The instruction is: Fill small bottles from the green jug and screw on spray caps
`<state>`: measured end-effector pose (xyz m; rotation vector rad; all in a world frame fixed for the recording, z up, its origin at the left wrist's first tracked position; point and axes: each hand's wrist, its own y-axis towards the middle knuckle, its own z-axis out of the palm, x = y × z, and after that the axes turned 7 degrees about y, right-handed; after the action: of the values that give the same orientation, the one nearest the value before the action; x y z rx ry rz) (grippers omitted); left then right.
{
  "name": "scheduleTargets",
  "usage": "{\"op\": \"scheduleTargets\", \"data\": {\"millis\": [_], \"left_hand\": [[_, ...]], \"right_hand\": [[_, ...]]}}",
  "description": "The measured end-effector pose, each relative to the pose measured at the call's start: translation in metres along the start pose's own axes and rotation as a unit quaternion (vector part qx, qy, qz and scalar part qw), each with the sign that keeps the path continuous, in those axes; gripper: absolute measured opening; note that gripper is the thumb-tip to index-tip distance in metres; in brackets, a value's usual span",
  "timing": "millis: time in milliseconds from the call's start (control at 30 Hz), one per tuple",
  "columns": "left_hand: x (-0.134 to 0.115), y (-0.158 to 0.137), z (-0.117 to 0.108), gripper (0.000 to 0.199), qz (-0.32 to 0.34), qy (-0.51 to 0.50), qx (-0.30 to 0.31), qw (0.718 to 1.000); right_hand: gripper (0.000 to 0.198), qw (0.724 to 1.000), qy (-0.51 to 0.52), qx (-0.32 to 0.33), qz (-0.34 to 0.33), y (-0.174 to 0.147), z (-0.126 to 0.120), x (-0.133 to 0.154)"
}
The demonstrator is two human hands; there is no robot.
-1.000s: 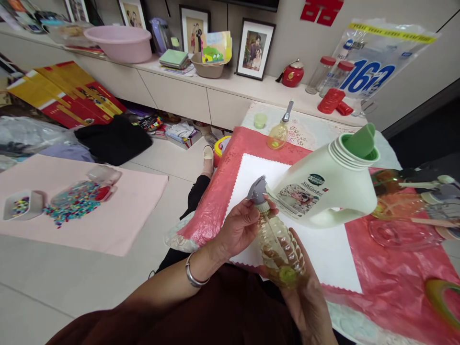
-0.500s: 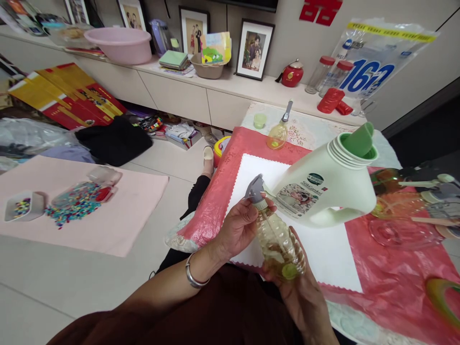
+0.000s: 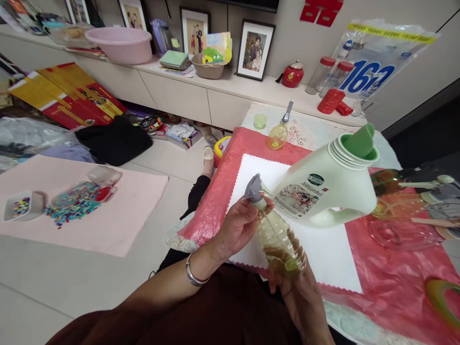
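My left hand (image 3: 239,223) pinches the grey head and neck of a clear ribbed spray bottle (image 3: 275,235). Around its lower body my right hand (image 3: 300,287) is wrapped, with fingers showing through the plastic. The bottle leans, its head up and to the left; a thin tube runs down inside and a yellow-green round thing is at its base. Just beyond it stands a big pale green detergent jug (image 3: 323,187) with a green cup-like piece (image 3: 359,141) in its mouth. Under both lies a white scalloped mat (image 3: 247,165).
A red sheet (image 3: 377,268) covers the table. Several bottles (image 3: 402,206) lie at its right, by a tape roll (image 3: 443,299). A yellowish bottle (image 3: 278,134) and small green cup (image 3: 260,120) stand at the back. Colourful beads (image 3: 75,203) lie on a pink cloth (image 3: 108,235) at left.
The bottle has turned slightly in my hands, and the yellow-green thing at its base has shifted. My right fingers have moved a little around the body; my left hand keeps its place.
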<state>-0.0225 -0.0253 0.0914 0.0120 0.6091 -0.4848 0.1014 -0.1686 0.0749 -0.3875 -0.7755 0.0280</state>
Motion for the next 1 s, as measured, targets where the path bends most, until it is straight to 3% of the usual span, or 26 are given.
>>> {"op": "scheduleTargets", "data": {"millis": [67, 133, 200, 267, 333, 400, 467, 567, 633, 733, 833, 900, 1000], "left_hand": [[-0.003, -0.001, 0.001, 0.045, -0.017, 0.007, 0.002, 1.000], [-0.004, -0.002, 0.000, 0.047, -0.021, 0.017, 0.009, 1.000], [-0.003, -0.001, -0.002, 0.044, -0.001, 0.025, 0.019, 1.000], [-0.002, 0.001, -0.005, 0.039, 0.026, 0.027, 0.017, 0.999], [0.000, 0.003, -0.006, 0.038, 0.038, 0.021, 0.005, 0.999], [0.000, 0.003, -0.006, 0.039, 0.032, 0.017, -0.002, 0.999], [-0.001, 0.001, -0.004, 0.038, 0.019, 0.016, 0.001, 1.000], [-0.003, -0.002, 0.000, 0.032, -0.001, 0.013, 0.013, 1.000], [-0.003, -0.002, 0.000, 0.032, -0.001, 0.007, 0.015, 1.000], [-0.001, 0.000, -0.001, 0.035, 0.021, 0.002, 0.006, 1.000], [0.001, 0.002, -0.002, 0.038, 0.025, 0.002, 0.001, 1.000], [0.000, 0.001, -0.001, 0.032, 0.013, -0.006, -0.002, 1.000], [-0.003, -0.002, 0.000, 0.027, -0.001, -0.005, 0.005, 1.000]], "right_hand": [[0.098, 0.994, 0.034, 0.070, 0.072, 0.002, -0.006, 0.002], [0.100, 0.988, 0.039, 0.099, 0.114, 0.006, -0.011, 0.001], [0.092, 0.996, -0.002, 0.053, 0.071, 0.009, -0.014, -0.001], [0.080, 0.997, -0.070, -0.011, -0.016, 0.010, -0.017, -0.005], [0.082, 0.987, -0.131, -0.045, -0.087, 0.010, -0.019, -0.009], [0.086, 0.980, -0.155, -0.053, -0.113, 0.010, -0.020, -0.010], [0.080, 0.989, -0.116, -0.041, -0.084, 0.009, -0.019, -0.010], [0.085, 0.998, -0.012, 0.030, 0.055, 0.009, -0.017, -0.007], [0.088, 0.994, 0.007, 0.051, 0.092, 0.009, -0.015, -0.005], [0.081, 0.999, -0.039, 0.006, -0.005, 0.007, -0.011, -0.003], [0.092, 0.984, -0.123, -0.068, -0.111, 0.002, -0.004, -0.003], [0.091, 0.977, -0.140, -0.095, -0.126, 0.000, -0.003, -0.004], [0.068, 0.996, -0.062, -0.012, -0.065, 0.001, -0.009, -0.004]]}}
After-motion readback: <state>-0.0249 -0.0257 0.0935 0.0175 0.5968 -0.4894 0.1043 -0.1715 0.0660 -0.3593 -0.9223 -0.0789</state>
